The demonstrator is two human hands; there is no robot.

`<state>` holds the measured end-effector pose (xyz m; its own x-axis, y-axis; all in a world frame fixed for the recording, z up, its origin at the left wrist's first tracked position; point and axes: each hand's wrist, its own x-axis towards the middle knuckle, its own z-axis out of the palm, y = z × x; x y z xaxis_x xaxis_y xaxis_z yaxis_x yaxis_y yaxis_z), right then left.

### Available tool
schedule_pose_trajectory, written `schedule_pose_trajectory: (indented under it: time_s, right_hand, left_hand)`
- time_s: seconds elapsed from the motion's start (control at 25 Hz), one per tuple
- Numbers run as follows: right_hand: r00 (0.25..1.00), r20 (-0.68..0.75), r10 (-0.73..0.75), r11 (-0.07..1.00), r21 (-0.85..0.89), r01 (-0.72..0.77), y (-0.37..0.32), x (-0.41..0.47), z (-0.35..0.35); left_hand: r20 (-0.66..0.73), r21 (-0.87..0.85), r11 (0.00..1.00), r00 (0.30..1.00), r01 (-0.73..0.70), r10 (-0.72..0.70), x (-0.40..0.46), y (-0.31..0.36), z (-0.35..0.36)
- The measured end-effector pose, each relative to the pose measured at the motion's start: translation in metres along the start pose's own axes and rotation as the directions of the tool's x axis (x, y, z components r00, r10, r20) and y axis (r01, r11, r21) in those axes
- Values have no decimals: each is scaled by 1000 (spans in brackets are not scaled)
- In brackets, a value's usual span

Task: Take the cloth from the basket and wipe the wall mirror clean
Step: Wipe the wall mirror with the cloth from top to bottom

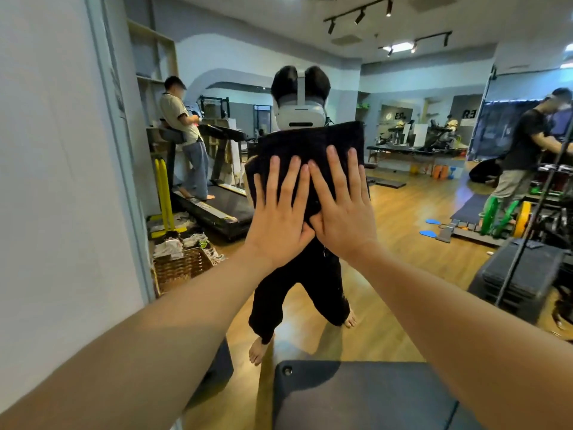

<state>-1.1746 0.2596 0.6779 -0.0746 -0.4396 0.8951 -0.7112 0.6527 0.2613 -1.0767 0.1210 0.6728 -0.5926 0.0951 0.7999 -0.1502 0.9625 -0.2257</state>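
Wiping step under way. Dark cloth spread flat on the wall mirror, about head height in the reflection, just under the reflected headset. Left hand flat on the cloth's lower left, fingers straight and spread, pressing, not gripping. Right hand same: palm flat, fingers straight, pressing the cloth's lower right. Thumbs meeting near the cloth's bottom edge, index fingers nearly touching. Wicker basket on the floor at lower left by the mirror frame, holding light cloths or shoes, hard to tell which; well apart from the hands.

To do it well: keep both palms flat, even pressure, so the cloth stays spread and does not bunch under the fingers. Move both hands together in overlapping passes, top to bottom, out to the frame edge on the left. Fingertips near the cloth's middle, so upper part loosely held; likely to fold over on a downward stroke, better to shift hands a bit higher. Avoid bare skin on glass, or fresh smears. Padded bench low in front, blocks stepping closer, so lower mirror area probably needs a lean or crouch.

Progress: cloth out, wiping begun; how much glass is done cannot be told.
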Motion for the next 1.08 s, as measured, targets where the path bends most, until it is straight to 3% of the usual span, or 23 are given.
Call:
schedule_pose_trajectory:
  time_s: [0.28,0.56,0.88,1.08]
  right_hand:
    - [995,8,101,989,-113,-100,110,-55,-24]
    - [981,-56,187,980,-62,-190,99,-52,-15]
    - [990,-134,52,995,-73,-63,126,-50,-8]
    - [980,-193,39,998,-40,-48,216,-13,-47]
  left_hand:
    - [23,-30,995,995,-99,99,48,111,20]
    - [1,-30,994,994,-109,109,54,103,26]
    - [-178,1,998,982,-60,60,65,117,50]
    - [-229,-12,999,973,-39,35,149,173,26]
